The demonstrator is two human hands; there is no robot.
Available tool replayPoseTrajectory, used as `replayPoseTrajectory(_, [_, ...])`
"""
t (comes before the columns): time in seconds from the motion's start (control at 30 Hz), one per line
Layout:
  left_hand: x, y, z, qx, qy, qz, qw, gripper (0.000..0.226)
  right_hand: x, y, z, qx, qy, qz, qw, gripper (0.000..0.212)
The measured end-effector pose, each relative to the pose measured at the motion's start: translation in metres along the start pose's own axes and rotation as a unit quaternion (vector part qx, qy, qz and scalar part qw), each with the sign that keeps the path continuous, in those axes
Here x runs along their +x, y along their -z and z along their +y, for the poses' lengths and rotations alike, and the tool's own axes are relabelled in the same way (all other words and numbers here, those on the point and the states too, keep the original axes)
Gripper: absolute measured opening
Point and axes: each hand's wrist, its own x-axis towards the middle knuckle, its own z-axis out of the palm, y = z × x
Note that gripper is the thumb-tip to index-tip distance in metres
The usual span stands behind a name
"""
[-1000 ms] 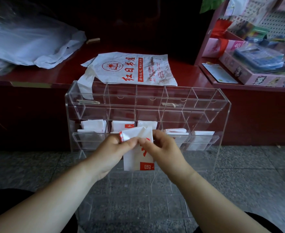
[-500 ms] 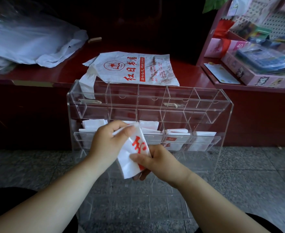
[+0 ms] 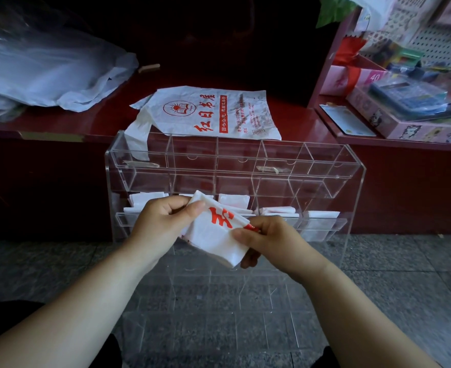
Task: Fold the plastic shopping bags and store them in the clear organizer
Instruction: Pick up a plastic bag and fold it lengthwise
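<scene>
Thumb and forefinger of the left hand (image 3: 160, 224) pinch the upper left corner of the folded bag (image 3: 213, 237), with the other fingers curled in beside them. The right hand (image 3: 269, 243) grips the bag's right edge, thumb on top and fingers underneath. The bag hangs in the air between the two hands. It is a white wad with red print, and its long axis is tilted from upper left down to lower right. Directly beyond the hands stands the organizer (image 3: 352, 181), its open cells facing the person. The tier level with the knuckles already holds upright packets (image 3: 233, 201) in the cells that can be seen, though one cell is hidden behind the left hand. The two tiers above look empty. The left hand, at the bag's higher end, is the nearer one to that filled tier. Stowing will probably mean turning the bag until it stands upright like the packets, then pushing it forward and up into a free cell. Behind the organizer a flat bag (image 3: 213, 112) lies unfolded on the counter (image 3: 59, 123), one handle drooping over the edge.
</scene>
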Motion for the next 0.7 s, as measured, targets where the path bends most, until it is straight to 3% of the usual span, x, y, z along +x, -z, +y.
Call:
replayPoseTrajectory(0.23, [0.005, 0.003, 0.001, 0.061, 0.028, -0.117, 0.991, 0.025, 0.001, 0.010, 0.008, 0.034, 0.023, 0.106, 0.993, 0.025])
replayPoseTrajectory(0.37, [0.007, -0.009, 0.007, 0.091, -0.007, -0.081, 0.992, 0.028, -0.004, 0.020, 0.015, 0.031, 0.045, 0.157, 0.986, 0.023])
replayPoseTrajectory(0.47, [0.009, -0.019, 0.007, 0.149, -0.071, -0.012, 0.986, 0.032, -0.010, 0.051, 0.024, -0.065, 0.025, 0.278, 0.958, 0.012])
replayPoseTrajectory(0.53, [0.009, -0.028, 0.004, 0.205, -0.107, 0.017, 0.973, 0.024, -0.013, 0.076, 0.035, -0.176, -0.031, 0.338, 0.924, 0.023])
replayPoseTrajectory(0.6, [0.009, -0.043, 0.004, 0.250, -0.122, 0.029, 0.960, 0.022, -0.014, 0.090, 0.044, -0.260, -0.078, 0.338, 0.901, 0.031])
replayPoseTrajectory(0.7, [0.015, -0.073, 0.020, 0.305, -0.151, 0.043, 0.939, 0.017, -0.009, 0.091, 0.054, -0.321, -0.104, 0.295, 0.894, 0.039])
